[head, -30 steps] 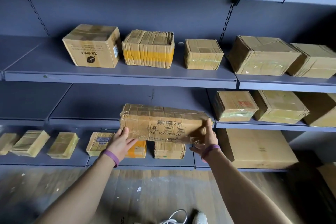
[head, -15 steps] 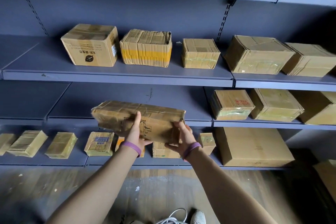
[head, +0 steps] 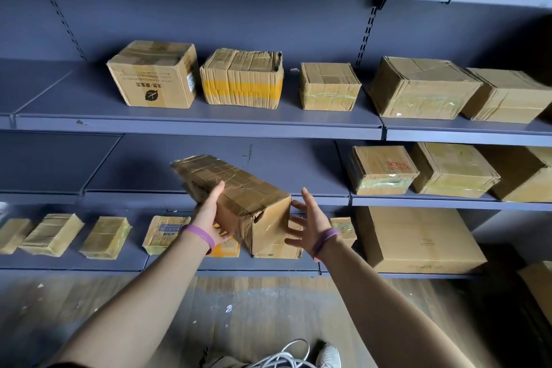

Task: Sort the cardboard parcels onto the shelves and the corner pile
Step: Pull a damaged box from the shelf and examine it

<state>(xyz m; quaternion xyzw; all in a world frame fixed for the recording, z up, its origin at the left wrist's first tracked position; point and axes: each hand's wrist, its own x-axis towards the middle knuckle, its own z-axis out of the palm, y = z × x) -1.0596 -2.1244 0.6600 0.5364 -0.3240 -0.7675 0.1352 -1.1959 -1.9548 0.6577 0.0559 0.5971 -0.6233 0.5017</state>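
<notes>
Two bare hands at long brown taped cardboard parcel (head: pixel 245 191). Parcel tilted, far end over bare grey metal shelf (head: pixel 143 170), near end out past shelf's front edge. Left hand (head: pixel 209 212) grips parcel's left side, thumb on top, fingers curled beneath. Right hand (head: pixel 310 218) just beside near end, fingers spread straight, holding nothing.
</notes>
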